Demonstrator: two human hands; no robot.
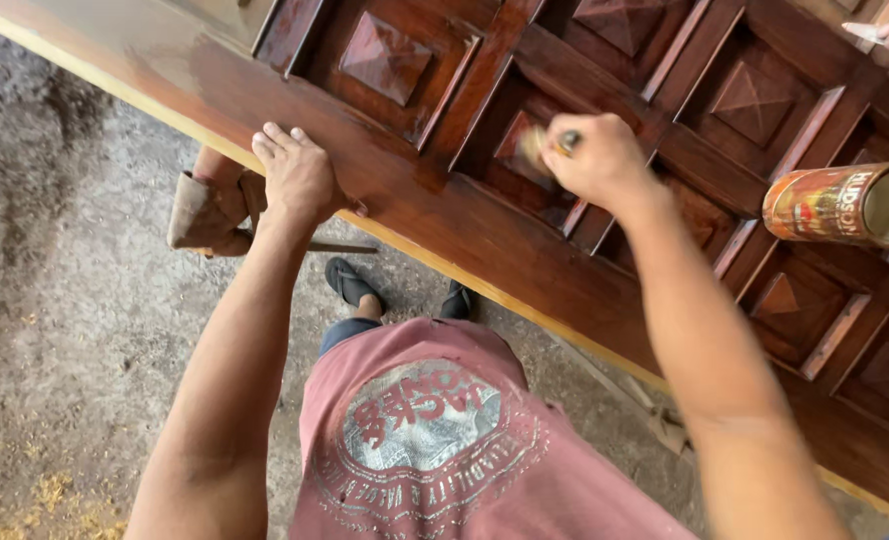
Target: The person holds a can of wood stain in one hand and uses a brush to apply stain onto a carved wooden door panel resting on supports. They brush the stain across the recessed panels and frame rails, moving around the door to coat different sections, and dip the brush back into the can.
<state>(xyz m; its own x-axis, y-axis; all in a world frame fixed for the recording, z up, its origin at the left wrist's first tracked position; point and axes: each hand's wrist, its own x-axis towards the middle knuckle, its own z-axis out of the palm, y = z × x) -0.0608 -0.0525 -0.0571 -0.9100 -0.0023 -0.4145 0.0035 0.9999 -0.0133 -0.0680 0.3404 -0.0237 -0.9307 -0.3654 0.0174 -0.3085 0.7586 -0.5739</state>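
While it lies flat across the view, the scene reads so:
Door: dark reddish-brown carved wooden door (435, 215), glossy, with raised square panels.
Tin: orange cylindrical metal can (845, 205), resting on the door near its right end.
Left hand (298, 172): flat, fingers spread, pressing the door's near rail, holding nothing.
Right hand (600, 158): closed round a small pale-bristled brush (545, 146), bristles touching a recessed panel.

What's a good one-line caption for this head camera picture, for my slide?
Right hand works a brush into a dark carved door while the left hand rests flat on its edge.
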